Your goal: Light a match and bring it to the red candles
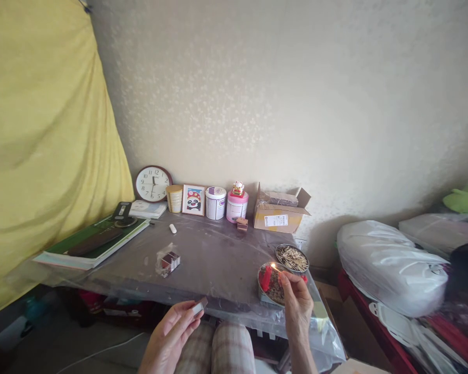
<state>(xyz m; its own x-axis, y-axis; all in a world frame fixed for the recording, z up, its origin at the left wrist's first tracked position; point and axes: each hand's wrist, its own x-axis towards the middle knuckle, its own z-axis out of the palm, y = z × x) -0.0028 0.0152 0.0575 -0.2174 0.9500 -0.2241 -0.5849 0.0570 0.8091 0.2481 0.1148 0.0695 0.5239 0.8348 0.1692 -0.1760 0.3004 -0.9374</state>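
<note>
My right hand (pixel 297 301) pinches a burning match (pixel 275 268), its small flame close to the top of a red candle (pixel 264 279). The candle stands in a round container (pixel 275 293) filled with something grainy and brownish, near the table's right front corner. Just in front of the table edge, my left hand (pixel 175 330) is closed around a small matchbox (pixel 199 306). Behind the candle container sits a round tin (pixel 292 258) full of matchsticks. A plastic-wrapped pack of matchboxes (pixel 169 260) lies at the table's left middle.
The table (pixel 214 259) has a clear plastic cover. Along the wall stand a clock (pixel 153 184), a framed panda picture (pixel 194 200), lidded tubs (pixel 216 203) and an open cardboard box (pixel 278 213). Books (pixel 97 241) lie left. White plastic bags (pixel 390 265) are right of the table.
</note>
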